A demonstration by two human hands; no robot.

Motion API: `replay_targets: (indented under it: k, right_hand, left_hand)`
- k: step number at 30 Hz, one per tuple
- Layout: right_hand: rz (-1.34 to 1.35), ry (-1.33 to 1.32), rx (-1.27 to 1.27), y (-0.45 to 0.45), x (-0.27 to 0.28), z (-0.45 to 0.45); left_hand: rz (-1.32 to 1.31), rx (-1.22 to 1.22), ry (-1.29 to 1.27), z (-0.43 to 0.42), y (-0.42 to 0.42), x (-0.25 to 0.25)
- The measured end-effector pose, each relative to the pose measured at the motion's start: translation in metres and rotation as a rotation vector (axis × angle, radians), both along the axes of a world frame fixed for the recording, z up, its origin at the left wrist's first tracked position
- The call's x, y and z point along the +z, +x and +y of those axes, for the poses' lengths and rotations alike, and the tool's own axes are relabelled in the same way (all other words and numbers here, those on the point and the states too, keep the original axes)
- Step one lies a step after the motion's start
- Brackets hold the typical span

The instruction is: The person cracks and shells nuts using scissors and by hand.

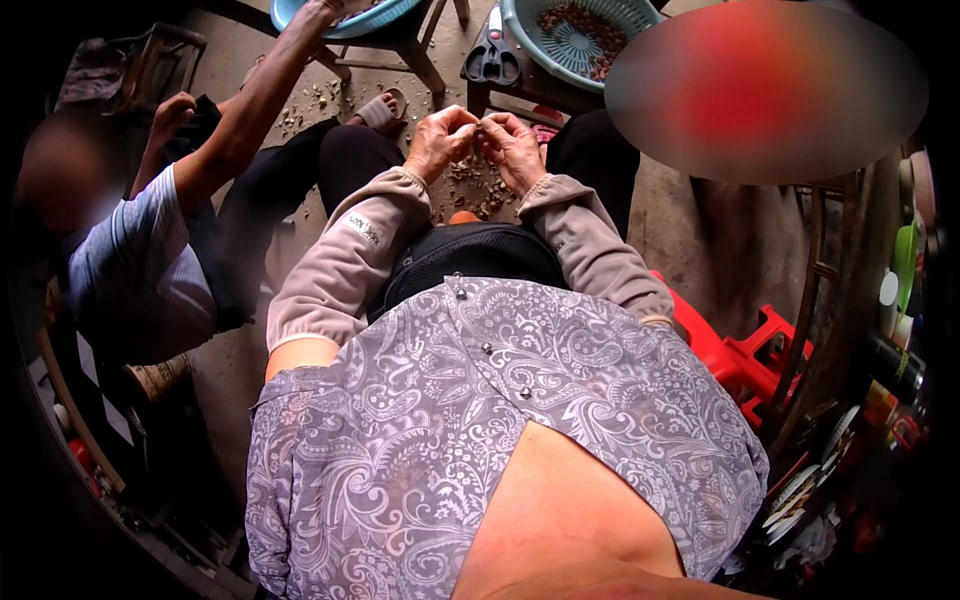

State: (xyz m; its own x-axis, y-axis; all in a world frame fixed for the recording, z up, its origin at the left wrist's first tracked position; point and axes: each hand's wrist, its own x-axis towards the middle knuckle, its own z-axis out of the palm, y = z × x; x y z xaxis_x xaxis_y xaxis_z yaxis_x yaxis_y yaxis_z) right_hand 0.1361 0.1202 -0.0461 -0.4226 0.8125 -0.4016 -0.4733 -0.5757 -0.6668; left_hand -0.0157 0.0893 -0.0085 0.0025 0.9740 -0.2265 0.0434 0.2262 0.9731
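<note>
My left hand (pixel 437 146) and right hand (pixel 514 155) meet fingertip to fingertip, narrowly pinched on a small piece (pixel 479 128) held between them above my lap's far edge; it is too small and covered for me to tell which way it points or how its long axis lies. Broken bits (pixel 478 192) litter the floor (pixel 660 225) below. Ahead, scissors (pixel 492 60) lie beside a blue basket (pixel 527 45) of brown pieces. To my left, another person (pixel 150 240) reaches to a blue basin (pixel 287 18).
</note>
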Motion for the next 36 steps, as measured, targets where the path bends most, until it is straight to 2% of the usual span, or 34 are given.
replay_targets:
  k: [2, 10, 16, 19, 22, 23, 26, 30, 31, 36]
  right_hand:
    - [0.049, -0.013, 0.007, -0.001, 0.001, 0.001]
    - [-0.046, 0.027, 0.046, -0.006, 0.003, -0.003]
    - [-0.123, 0.066, 0.101, -0.007, 0.000, -0.003]
    - [-0.050, 0.006, 0.026, -0.008, 0.007, -0.003]
    - [0.020, -0.051, -0.015, -0.008, 0.008, -0.001]
    - [0.038, -0.060, -0.009, -0.007, 0.007, 0.000]
    - [0.047, -0.071, 0.012, -0.006, 0.007, 0.001]
    - [-0.061, -0.007, 0.015, -0.006, 0.007, 0.002]
    - [-0.096, -0.002, 0.019, -0.006, 0.006, 0.002]
    - [-0.244, 0.042, 0.082, 0.000, -0.001, 0.004]
  left_hand:
    - [0.061, -0.003, 0.016, 0.000, 0.001, 0.001]
    - [0.434, 0.062, 0.165, -0.001, 0.003, 0.000]
    - [0.511, 0.157, 0.140, 0.000, 0.006, -0.008]
    - [0.281, 0.193, 0.145, 0.005, 0.001, -0.020]
    - [0.008, 0.345, -0.061, 0.005, -0.005, -0.017]
    - [0.009, 0.350, -0.121, 0.005, -0.010, -0.018]
    - [0.086, 0.201, 0.040, 0.002, -0.014, -0.028]
    - [-0.407, 0.103, -0.159, 0.003, -0.002, -0.003]
    - [-0.410, 0.023, -0.189, 0.004, -0.007, -0.010]
    - [-0.341, -0.074, -0.192, 0.003, -0.006, -0.011]
